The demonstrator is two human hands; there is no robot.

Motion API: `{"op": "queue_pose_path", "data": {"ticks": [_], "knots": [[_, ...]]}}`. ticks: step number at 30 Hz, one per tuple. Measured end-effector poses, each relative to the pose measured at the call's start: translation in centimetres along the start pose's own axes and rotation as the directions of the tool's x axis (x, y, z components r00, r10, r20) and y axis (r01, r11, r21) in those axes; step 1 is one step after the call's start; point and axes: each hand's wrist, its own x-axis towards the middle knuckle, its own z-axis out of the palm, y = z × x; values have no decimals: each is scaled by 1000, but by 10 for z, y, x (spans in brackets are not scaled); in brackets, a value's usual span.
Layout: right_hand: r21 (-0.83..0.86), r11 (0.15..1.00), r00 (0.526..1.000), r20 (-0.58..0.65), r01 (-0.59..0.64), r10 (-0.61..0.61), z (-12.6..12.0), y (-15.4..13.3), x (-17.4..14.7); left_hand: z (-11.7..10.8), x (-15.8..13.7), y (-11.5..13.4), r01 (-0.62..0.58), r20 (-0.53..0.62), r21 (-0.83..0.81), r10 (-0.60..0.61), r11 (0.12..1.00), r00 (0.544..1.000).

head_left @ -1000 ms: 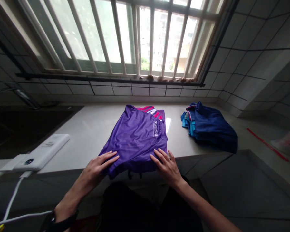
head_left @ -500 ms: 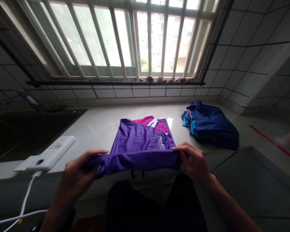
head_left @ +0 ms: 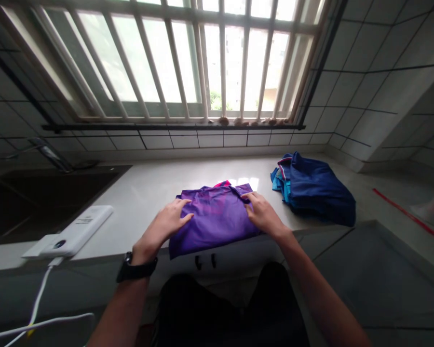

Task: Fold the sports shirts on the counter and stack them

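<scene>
A purple shirt [head_left: 217, 217], folded into a flat bundle, lies across the counter's front edge. Its near corner at the left hangs a little over that edge, and a bit of pink shows along its far side. My left hand [head_left: 171, 219] rests on the left end of the cloth, thumb and fingers apart. On the far right part lies my right hand [head_left: 262, 214], its fingertips touching the fabric beside a dark fold and its thumb spread away from them. A dark watch [head_left: 135, 267] is on my left wrist.
Right of the shirt sits a stack of folded blue clothes [head_left: 316, 190]. To the left are a white power bank [head_left: 77, 231] with a cable, and a dark sink [head_left: 39, 202] with a tap [head_left: 50, 154]. A red strip [head_left: 407, 212] lies far right. A barred window [head_left: 198, 62] is behind.
The shirt's near edge, earlier lifted between both hands, has been turned over toward the window, covering the print and most of the stripes. Both hands moved forward and inward and loosened their grip.
</scene>
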Motion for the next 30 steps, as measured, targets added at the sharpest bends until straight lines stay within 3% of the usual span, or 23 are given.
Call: {"op": "queue_pose_path", "data": {"ticks": [2, 4, 8, 10, 13, 16, 21, 25, 30], "knots": [[-42, 999, 988, 149, -20, 26, 8, 1, 3, 12, 0, 2, -103, 37, -51, 105, 993, 994], [-100, 993, 972, 223, -57, 78, 12, 1, 16, 22, 4, 5, -138, 51, -51, 140, 989, 989], [-249, 943, 966, 74, -223, 248, 9, -2, 45, 40, 15, 3, -26, 6, 37, 26, 999, 1000], [-265, 931, 964, 16, -252, 265, 5, -6, 49, 48, 15, -1, 18, -48, 65, -15, 998, 999], [-230, 956, 971, 110, -183, 212, 4, -17, 32, 55, 10, -3, 17, -81, 111, -8, 994, 997], [-271, 941, 939, 220, -200, 263, 9, -33, -1, 54, 5, 2, 40, -73, 169, -28, 985, 997], [-312, 934, 926, 269, -174, 263, 27, -43, -32, 46, 1, 13, 93, -38, 261, -86, 961, 996], [-275, 950, 918, 319, -148, 236, 32, -16, -5, 41, -7, 25, 124, -52, 364, -113, 923, 992], [-232, 972, 936, 350, 38, 47, 26, 18, 54, 37, -26, 55, 152, -134, 439, -103, 886, 986]]}}
